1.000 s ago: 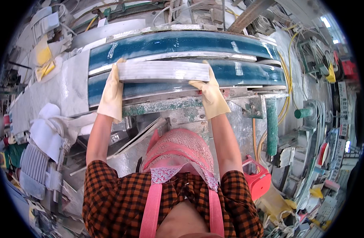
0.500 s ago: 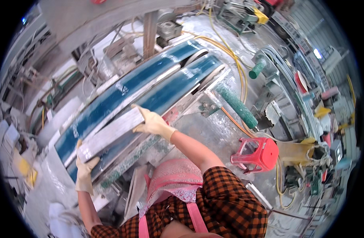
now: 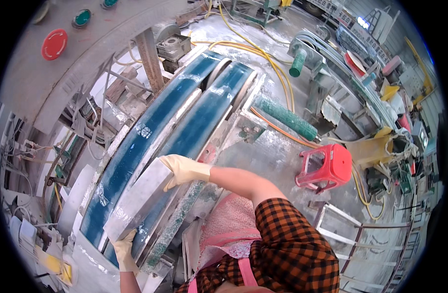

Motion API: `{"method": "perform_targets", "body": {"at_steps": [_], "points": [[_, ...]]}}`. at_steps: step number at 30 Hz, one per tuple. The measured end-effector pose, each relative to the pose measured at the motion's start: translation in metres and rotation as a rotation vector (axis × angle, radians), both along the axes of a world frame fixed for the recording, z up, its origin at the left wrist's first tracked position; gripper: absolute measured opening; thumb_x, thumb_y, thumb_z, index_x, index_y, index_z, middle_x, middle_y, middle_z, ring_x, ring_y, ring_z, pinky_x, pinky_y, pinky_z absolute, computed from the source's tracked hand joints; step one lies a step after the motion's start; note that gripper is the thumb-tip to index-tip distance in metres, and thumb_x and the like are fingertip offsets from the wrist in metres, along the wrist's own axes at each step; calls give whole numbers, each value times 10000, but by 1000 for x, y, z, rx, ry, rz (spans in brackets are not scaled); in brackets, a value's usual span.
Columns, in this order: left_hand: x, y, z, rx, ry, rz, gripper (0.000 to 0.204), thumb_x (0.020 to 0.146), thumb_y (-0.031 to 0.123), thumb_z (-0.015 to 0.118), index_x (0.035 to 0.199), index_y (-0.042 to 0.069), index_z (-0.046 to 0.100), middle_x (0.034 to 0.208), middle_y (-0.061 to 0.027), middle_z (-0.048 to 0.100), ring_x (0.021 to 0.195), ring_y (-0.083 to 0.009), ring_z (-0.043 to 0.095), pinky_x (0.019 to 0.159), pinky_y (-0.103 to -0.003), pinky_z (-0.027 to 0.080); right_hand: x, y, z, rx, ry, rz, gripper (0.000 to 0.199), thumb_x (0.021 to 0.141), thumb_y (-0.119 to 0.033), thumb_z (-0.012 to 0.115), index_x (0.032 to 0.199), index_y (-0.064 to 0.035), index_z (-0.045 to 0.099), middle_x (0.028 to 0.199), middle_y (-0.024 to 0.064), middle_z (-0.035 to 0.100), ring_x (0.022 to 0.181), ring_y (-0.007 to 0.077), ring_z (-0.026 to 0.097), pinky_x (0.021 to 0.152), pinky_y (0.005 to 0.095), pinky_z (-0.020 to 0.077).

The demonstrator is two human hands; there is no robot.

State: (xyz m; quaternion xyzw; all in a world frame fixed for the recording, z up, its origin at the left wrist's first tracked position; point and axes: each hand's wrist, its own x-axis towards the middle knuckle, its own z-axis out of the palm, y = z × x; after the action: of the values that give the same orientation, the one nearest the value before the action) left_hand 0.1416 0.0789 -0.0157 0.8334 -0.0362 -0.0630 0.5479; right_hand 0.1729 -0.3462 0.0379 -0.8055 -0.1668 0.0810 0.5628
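Note:
A pale grey-white stone strip, long and flat-sided, lies slantwise over a pair of blue conveyor belts. My right hand, in a cream rubber glove, grips its far end, with the thumb and fingers on either side. At the near end my left hand, gloved alike, is closed around the lower corner; part of its fingers is hidden by the strip. Whether the strip rests on the belts or is held just above them, I cannot tell.
A grey control panel with a red push button overhangs the far left. Green rollers extend right of the belts. A red plastic stool stands on the floor at right. Yellow hoses trail behind the conveyor.
The strip has turned to a steeper slant in the view, still held at both ends. My view has shifted, bringing the panel's red button further in.

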Motion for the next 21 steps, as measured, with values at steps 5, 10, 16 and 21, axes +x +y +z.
{"method": "perform_targets", "body": {"at_steps": [5, 10, 16, 21], "points": [[16, 2, -4, 137, 92, -84, 653, 718, -36, 896, 1313, 9, 631, 1200, -84, 705, 1077, -210, 673, 959, -346, 542, 3, -4, -15, -146, -12, -109, 647, 655, -205, 953, 1162, -19, 597, 986, 175, 733, 973, 328, 716, 856, 414, 544], [65, 30, -16, 135, 450, -265, 682, 652, -15, 905, 1281, 56, 651, 1206, -37, 718, 1084, -165, 671, 896, -319, 551, -34, -8, 29, -93, 66, -74, 738, 684, -309, 934, 1278, -21, 605, 1126, 195, 741, 1078, 327, 706, 944, 404, 546], [6, -109, 106, 243, 377, -818, 780, 664, 110, 900, 1385, 54, 609, 1279, -53, 704, 1137, -183, 658, 975, -339, 525, -224, -64, 24, 323, 245, -355, 708, 782, -257, 846, 1411, -55, 591, 1302, 115, 692, 1211, 205, 623, 1043, 363, 488], [-88, -270, 119, 229, 526, -1086, 859, 636, 104, 901, 1428, 21, 580, 1325, -43, 685, 1165, -185, 650, 991, -341, 518, -444, -91, 4, 143, 380, -969, 930, 774, -506, 836, 1515, -72, 478, 1459, 167, 586, 1351, 291, 548, 1138, 387, 420]]}}
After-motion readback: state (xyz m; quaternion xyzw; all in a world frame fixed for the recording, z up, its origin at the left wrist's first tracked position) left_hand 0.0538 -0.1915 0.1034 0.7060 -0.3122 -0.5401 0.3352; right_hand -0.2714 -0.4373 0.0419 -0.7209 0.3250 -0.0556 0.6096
